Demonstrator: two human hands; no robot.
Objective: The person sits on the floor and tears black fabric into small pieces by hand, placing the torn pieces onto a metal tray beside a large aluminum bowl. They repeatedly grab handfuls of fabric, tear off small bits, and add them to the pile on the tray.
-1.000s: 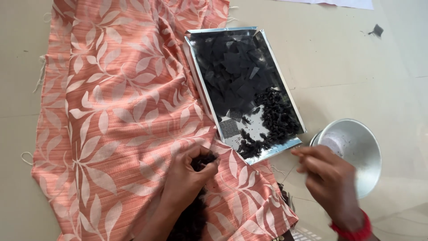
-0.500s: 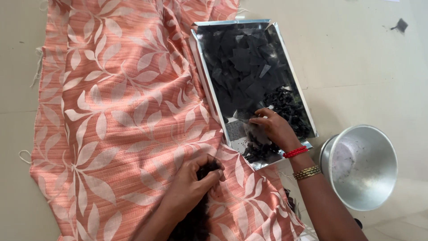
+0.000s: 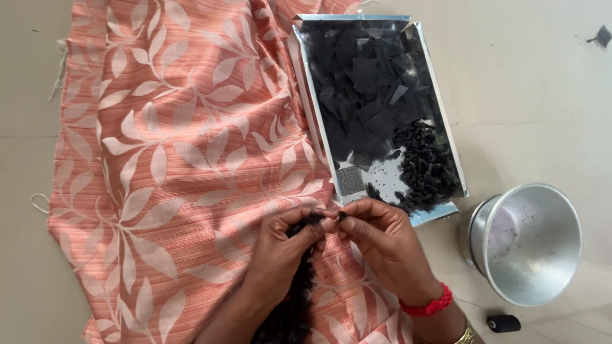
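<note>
My left hand [image 3: 284, 248] grips the top end of a long black fuzzy strand [image 3: 290, 312] that trails down over the orange leaf-patterned cloth [image 3: 172, 159]. My right hand [image 3: 379, 239] meets it fingertip to fingertip and pinches a small black piece [image 3: 342, 216] against the strand's end. Just beyond my hands lies a shiny metal tray [image 3: 446, 137] holding flat black fabric squares [image 3: 366, 83] and a heap of small black rolled pieces [image 3: 427, 169].
A silver metal bowl [image 3: 526, 242] lies tilted on the pale floor at the right. A small black thread spool [image 3: 503, 323] lies below it. A dark scrap [image 3: 602, 36] lies at the top right corner. The cloth covers the floor's left half.
My right hand went from near the bowl to the heap of black pieces in the tray, then came back to my left hand with a small black piece.
</note>
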